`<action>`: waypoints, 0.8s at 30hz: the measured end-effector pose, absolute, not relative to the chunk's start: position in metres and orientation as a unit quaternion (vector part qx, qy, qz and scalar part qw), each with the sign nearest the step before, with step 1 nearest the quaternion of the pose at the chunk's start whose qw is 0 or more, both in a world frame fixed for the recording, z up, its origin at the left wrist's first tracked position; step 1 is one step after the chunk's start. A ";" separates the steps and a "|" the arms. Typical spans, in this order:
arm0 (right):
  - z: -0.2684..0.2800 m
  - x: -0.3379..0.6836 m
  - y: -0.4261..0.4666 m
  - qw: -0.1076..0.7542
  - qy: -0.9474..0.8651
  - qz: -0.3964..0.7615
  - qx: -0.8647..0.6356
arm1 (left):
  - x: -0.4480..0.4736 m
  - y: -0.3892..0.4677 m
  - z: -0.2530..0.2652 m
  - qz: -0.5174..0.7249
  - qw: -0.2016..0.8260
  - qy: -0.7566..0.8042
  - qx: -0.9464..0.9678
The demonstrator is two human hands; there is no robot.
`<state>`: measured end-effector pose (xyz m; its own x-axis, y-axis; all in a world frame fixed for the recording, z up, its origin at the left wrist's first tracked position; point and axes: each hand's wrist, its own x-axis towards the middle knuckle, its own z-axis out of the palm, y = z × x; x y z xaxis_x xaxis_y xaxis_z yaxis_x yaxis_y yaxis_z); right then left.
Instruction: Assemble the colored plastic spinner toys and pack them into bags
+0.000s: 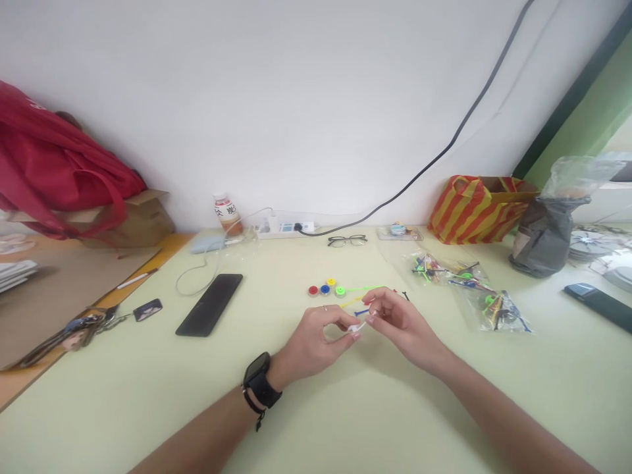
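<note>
Between my two hands is a small white plastic piece with a thin stem (362, 325). My left hand (320, 336), with a ring and a black watch, pinches its left end. My right hand (397, 322) pinches the other end between thumb and fingers. Just beyond them lie small round pieces: red (313, 290), blue (324, 289), yellow (331, 282) and green (340, 291). A blue stick (363, 313), a yellow stick (351, 302) and a green stick (365, 288) lie beside my fingers, partly covered by my right hand.
Clear bags of colourful plastic parts (501, 313) lie to the right. At left are a black phone (210, 305) and keys (106, 319). Glasses (347, 241), a power strip (286, 228) and a drink bottle (228, 214) stand along the wall, near a striped bag (478, 207).
</note>
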<state>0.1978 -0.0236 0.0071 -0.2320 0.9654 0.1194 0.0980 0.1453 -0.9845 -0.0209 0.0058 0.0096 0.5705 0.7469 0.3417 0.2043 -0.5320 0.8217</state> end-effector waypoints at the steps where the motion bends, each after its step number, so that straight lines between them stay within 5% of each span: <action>1: 0.007 0.198 -0.023 0.446 -0.610 0.491 -0.434 | -0.020 0.006 0.008 0.360 0.392 0.295 0.794; 9: 0.005 0.198 -0.019 0.476 -0.602 0.464 -0.443 | -0.018 0.005 0.005 0.348 0.561 0.278 0.698; 17: 0.005 0.206 -0.023 0.500 -0.694 0.238 -0.460 | -0.019 0.015 0.005 0.392 0.604 0.327 0.612; 24: 0.003 0.199 -0.032 0.492 -0.704 0.278 -0.431 | -0.022 0.016 0.008 0.384 0.634 0.327 0.585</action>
